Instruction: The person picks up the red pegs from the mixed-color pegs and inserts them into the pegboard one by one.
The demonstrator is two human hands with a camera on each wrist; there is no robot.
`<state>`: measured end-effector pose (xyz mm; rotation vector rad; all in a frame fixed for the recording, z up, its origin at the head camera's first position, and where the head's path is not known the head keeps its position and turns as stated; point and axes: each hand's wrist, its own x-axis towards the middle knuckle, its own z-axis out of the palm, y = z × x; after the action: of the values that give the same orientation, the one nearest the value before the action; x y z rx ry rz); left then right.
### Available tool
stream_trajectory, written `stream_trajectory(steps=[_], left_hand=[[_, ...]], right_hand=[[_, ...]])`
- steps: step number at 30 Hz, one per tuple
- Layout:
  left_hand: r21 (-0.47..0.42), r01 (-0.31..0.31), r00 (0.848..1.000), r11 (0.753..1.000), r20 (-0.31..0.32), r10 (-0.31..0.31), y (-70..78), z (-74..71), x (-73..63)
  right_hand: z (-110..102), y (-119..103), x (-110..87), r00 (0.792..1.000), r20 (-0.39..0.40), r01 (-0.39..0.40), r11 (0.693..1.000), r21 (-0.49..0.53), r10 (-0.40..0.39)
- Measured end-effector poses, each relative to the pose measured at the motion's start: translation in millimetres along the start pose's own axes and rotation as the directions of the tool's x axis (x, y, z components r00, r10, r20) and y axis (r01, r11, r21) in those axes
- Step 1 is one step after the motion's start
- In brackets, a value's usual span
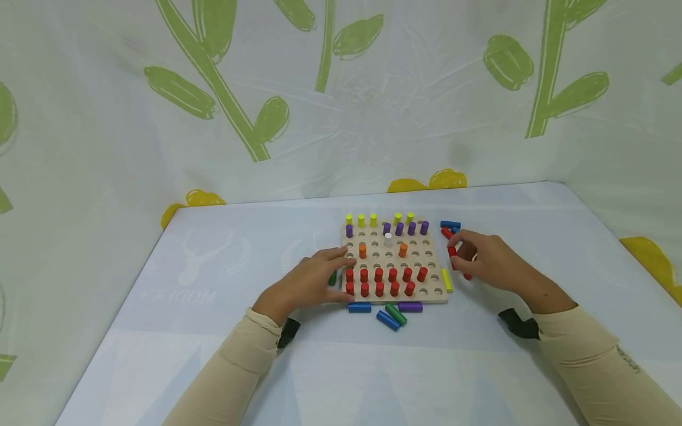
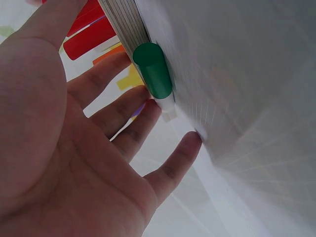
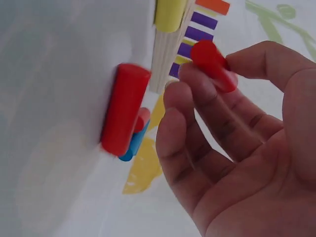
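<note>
A wooden pegboard (image 1: 430, 296) holds two rows of red pegs (image 1: 379, 274) at its front, with yellow pegs (image 1: 361, 220) and purple pegs (image 1: 399, 229) along the back. Two orange pegs (image 1: 403, 250) and one white peg (image 1: 388, 239) stand between them. My left hand (image 1: 318, 277) rests at the board's left side, fingers spread, by a green peg (image 2: 153, 71) lying along that edge. Right of the board, my right hand (image 1: 492, 260) pinches a red peg (image 3: 212, 64) between thumb and fingers, above the table. Another red peg (image 3: 126, 108) lies below it.
Blue pegs (image 1: 388, 320), a green peg (image 1: 396, 314) and a purple peg (image 1: 410, 307) lie before the board. A yellow peg (image 1: 446, 280) lies along its right edge. Near the back right corner are a blue peg (image 1: 450, 224) and a red peg (image 1: 446, 233).
</note>
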<state>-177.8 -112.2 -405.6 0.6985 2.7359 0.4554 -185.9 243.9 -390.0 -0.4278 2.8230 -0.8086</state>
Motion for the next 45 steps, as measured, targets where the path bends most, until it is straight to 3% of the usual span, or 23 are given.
stream_trajectory(steps=[7,16,45], left_hand=[[-0.002,0.001,1.000,1.000,0.000,-0.001,0.3,-0.3,-0.2],[-0.005,-0.001,1.000,1.000,-0.002,0.001,0.7,-1.1,-0.7],[-0.012,-0.005,1.000,1.000,-0.006,0.005,1.3,-0.5,-1.3]], right_hand=[[-0.8,-10.7,-5.5,0.998,-0.001,0.055,0.995,0.081,-0.055],[2.1,-25.8,-11.2,0.993,0.026,0.110,0.991,0.072,-0.112],[22.8,-38.6,-15.3,0.980,0.126,0.147,0.987,0.065,-0.155]])
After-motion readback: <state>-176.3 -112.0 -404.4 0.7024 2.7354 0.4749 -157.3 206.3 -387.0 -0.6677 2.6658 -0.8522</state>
